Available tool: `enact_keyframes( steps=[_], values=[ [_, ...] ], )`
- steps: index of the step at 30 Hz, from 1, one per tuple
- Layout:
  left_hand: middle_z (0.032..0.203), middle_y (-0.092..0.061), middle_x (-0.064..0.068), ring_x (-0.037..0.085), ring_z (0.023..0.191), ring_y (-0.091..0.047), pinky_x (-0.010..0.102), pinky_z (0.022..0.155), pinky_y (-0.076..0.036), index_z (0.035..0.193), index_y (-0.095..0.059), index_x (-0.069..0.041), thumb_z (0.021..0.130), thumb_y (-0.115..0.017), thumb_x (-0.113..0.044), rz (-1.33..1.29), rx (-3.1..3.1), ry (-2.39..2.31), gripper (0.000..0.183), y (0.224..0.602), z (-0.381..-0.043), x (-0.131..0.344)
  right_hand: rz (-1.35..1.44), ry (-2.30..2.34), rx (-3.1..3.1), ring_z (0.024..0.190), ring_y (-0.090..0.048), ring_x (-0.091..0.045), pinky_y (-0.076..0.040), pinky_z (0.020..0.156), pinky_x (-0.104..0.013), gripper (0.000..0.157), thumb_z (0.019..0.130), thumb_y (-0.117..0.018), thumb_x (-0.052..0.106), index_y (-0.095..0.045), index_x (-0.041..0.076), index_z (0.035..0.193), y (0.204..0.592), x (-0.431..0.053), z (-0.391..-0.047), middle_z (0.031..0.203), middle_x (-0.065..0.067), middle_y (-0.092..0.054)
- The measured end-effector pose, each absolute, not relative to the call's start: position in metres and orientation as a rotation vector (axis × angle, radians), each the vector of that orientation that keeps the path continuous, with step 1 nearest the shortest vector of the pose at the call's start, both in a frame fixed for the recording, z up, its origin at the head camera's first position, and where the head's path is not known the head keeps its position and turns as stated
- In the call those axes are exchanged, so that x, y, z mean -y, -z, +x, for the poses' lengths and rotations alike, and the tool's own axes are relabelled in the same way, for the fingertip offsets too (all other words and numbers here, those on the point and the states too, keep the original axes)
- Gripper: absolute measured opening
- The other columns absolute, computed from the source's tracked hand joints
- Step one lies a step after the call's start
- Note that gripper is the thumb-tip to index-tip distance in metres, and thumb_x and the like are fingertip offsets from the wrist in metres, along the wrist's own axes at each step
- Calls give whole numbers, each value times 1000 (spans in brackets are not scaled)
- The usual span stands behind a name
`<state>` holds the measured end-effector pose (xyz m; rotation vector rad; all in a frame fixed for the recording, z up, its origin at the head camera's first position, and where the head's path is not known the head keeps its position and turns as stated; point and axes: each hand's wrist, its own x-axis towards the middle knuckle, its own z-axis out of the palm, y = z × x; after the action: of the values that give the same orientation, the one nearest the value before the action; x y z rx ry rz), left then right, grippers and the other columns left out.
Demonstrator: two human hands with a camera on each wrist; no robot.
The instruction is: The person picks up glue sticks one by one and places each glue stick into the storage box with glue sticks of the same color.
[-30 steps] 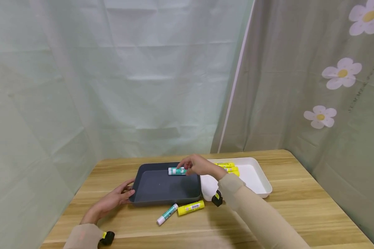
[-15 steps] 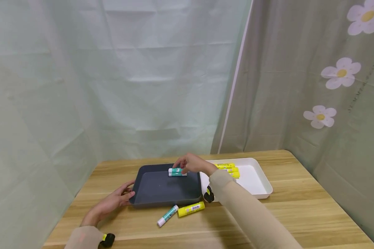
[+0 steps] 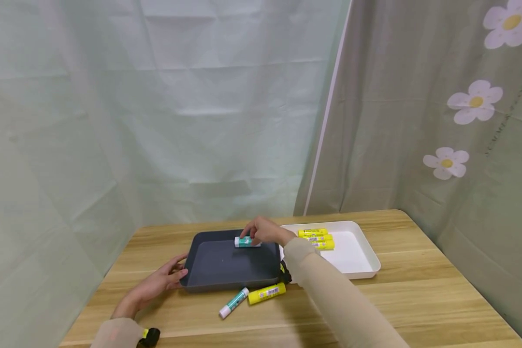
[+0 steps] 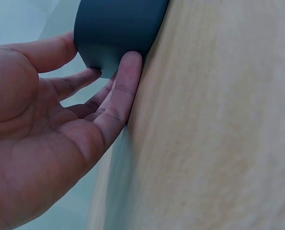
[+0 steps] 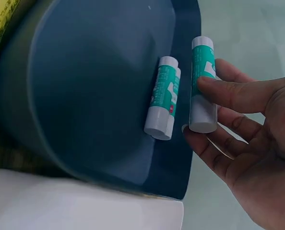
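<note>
The right hand [image 3: 267,231] reaches over the dark tray [image 3: 222,265], fingers angled down, its grip pinching a teal stick [image 5: 203,111] beside two lying sticks [image 5: 160,103]. The left hand [image 3: 156,279], its grip loosely spread, touches the tray's near-left corner.

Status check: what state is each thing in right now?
Held green tube: pinched in the right grip
Left grip: touching the dark tray
Dark tray: upright on the table
Two other green tubes: lying together in dark tray
White tray: upright on the table
Three yellow tubes: lying side by side in white tray
Loose green tube: lying on table
Loose yellow tube: lying on table
Curtain: hanging, creased
</note>
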<state>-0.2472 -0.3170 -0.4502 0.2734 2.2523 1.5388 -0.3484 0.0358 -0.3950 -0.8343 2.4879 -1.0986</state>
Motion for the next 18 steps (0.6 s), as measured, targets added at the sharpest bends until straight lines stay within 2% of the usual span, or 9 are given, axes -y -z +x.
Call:
enact_keyframes(
  steps=[5, 9, 13, 18],
  values=[
    [148, -26, 36, 41, 132, -47, 49, 105, -51, 165, -9, 1, 113, -49, -23, 276, -2251, -1538, 70, 450, -247, 317, -792, 1075, -2513, 59, -41, -11, -39, 55, -24, 36, 88, -70, -17, -80, 5, 114, 397, -30, -347, 68, -2, -59],
    [149, -26, 36, 42, 132, -46, 49, 105, -51, 165, -8, 0, 113, -49, -23, 280, -2238, -1545, 71, 449, -247, 316, -778, 1041, -2536, 63, -47, -12, -42, 57, -23, 35, 88, -71, -17, -80, 6, 113, 400, -28, -346, 76, -5, -64],
    [149, -26, 36, 42, 132, -47, 49, 105, -51, 165, -8, 1, 113, -49, -23, 282, -2233, -1548, 71, 448, -247, 316, -807, 1003, -2562, 62, -47, -11, -42, 56, -22, 35, 87, -71, -18, -81, 6, 111, 404, -24, -346, 84, -8, -68],
    [148, -26, 37, 41, 132, -48, 48, 105, -51, 165, -8, 1, 113, -50, -23, 287, -2238, -1540, 71, 449, -248, 317, -857, 893, -2617, 57, -39, -11, -36, 53, -22, 36, 86, -71, -18, -81, 7, 110, 406, -18, -344, 74, -2, -62]
  ],
)
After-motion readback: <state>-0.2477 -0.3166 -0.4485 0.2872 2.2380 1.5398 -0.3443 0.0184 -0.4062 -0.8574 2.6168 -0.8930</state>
